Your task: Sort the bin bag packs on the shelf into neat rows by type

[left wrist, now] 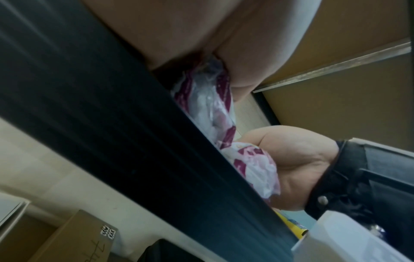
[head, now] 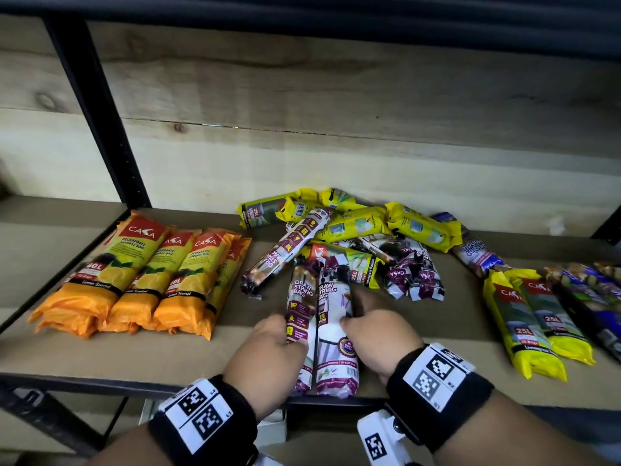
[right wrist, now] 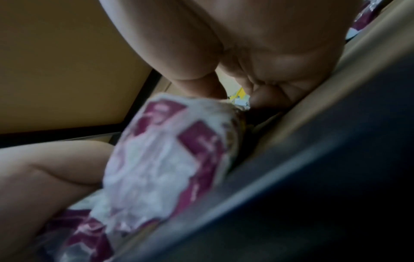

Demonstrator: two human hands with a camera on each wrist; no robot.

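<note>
- Nearest, at the shelf (head: 437, 348) front edge, the left hand (head: 268, 351) and right hand (head: 379, 334) each clasp one of two drawstring packs (head: 336, 331), squaring them side by side.
- Judged step: starting the drawstring row.
- Next, the mixed heap (head: 353, 237) behind needs more picked out.

We observe dim, even light in the head view; the overhead board sits in deep shadow, and straight edges bow toward the frame borders. Packs at the far right smear with motion blur. Both wrist views are darker, soft and out of focus, with heavy blur across the near surfaces.
</note>
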